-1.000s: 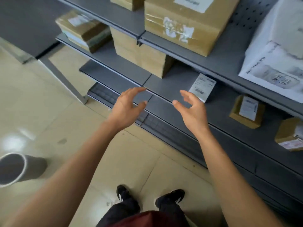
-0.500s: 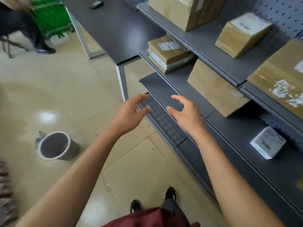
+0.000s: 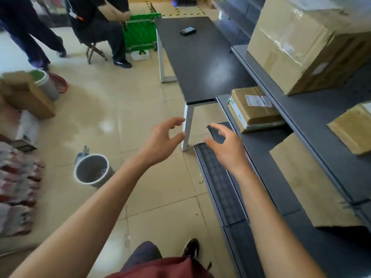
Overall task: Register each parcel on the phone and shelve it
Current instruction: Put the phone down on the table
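Standing beside the shelving (image 3: 261, 63), both hands, left (image 3: 160, 141) and right (image 3: 226, 149), hang empty, fingers loosely spread; the phone (image 3: 187, 30) lies on the counter (image 3: 202, 65) beyond them, probably awaiting the next parcel (image 3: 26, 95).

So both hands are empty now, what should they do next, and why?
Probably walk to the table and pick up the phone. The left hand and right hand hold nothing, the phone lies out of reach at the table's far end, and parcels wait on the floor; each needs registering first.
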Available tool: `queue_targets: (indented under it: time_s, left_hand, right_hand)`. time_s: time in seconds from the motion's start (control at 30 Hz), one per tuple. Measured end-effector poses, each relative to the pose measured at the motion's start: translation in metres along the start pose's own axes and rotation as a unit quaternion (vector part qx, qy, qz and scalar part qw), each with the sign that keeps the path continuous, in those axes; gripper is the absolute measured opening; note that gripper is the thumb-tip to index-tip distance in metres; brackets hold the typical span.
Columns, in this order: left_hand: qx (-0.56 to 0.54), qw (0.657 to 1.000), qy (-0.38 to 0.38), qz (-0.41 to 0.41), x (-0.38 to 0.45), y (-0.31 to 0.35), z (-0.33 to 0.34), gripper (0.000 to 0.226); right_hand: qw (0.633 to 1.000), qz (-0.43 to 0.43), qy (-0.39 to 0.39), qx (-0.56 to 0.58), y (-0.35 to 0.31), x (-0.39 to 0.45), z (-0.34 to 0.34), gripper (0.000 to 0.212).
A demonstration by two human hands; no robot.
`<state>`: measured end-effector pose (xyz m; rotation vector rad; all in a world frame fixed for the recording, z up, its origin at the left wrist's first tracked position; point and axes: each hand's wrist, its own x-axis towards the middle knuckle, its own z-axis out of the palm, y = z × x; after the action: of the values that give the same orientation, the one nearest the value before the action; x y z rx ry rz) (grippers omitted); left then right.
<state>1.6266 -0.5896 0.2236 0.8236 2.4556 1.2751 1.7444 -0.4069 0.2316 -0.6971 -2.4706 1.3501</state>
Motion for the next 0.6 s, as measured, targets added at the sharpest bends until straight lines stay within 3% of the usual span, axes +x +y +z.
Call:
queue_targets:
  time_s: [0.3,0.6]
  left_hand:
    - [-0.016,0.996,0.057,-0.062,0.054,-0.047,-0.047,0.041]
    - [-0.038,0.994,0.068,-0.072,0.153,-0.095,-0.131,0.042]
  right_hand:
    - [0.998,-0.019,-0.059,-0.006,-0.028,0.092,0.057,0.046]
    - [0.997,-0.033,-0.065,-0.023,-0.09,0.206,0.118,0.046]
